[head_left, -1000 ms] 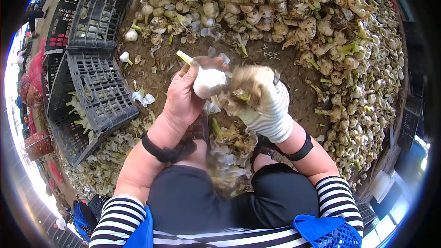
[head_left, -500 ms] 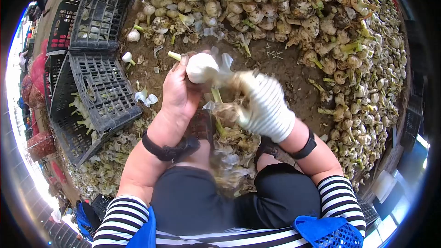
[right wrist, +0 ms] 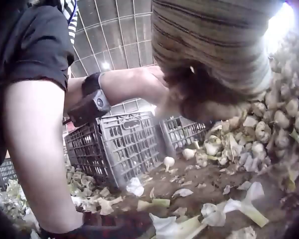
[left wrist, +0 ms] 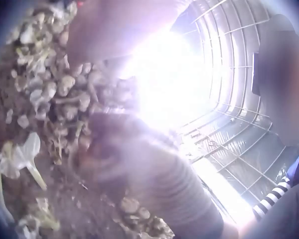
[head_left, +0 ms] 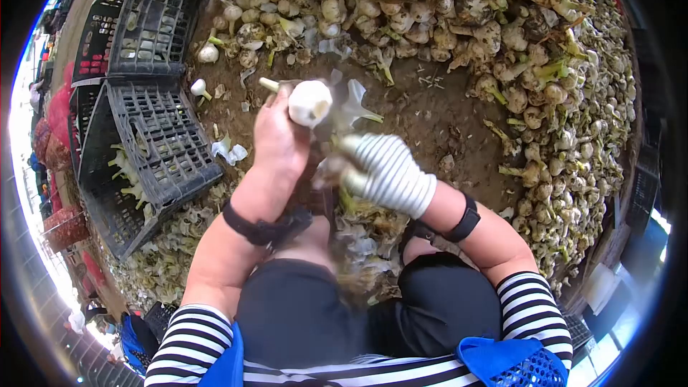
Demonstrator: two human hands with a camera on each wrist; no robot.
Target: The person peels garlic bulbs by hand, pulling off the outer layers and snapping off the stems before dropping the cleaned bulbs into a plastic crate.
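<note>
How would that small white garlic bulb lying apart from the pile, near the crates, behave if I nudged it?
The garlic bulb would probably roll easily, being round. It may curve or stop early, since its stem sticks out on one side. Its skin looks smooth, so it might feel slightly slippery.

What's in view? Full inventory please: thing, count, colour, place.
held garlic bulb: one, white, in left hand
garlic pile: uncountable, off-white and brown, ahead and right
loose bulb: one, white, on soil beside crates
crates: at least two, black, left
mesh sacks: several, red, far left
peeled skins: many, whitish, on ground
soil: brown, underneath
wrist straps: two, black, one per wrist
shorts: one pair, black, on person
sleeves: two, black-and-white striped
hands: two; left hand bare, right hand in white-grey striped glove
</note>
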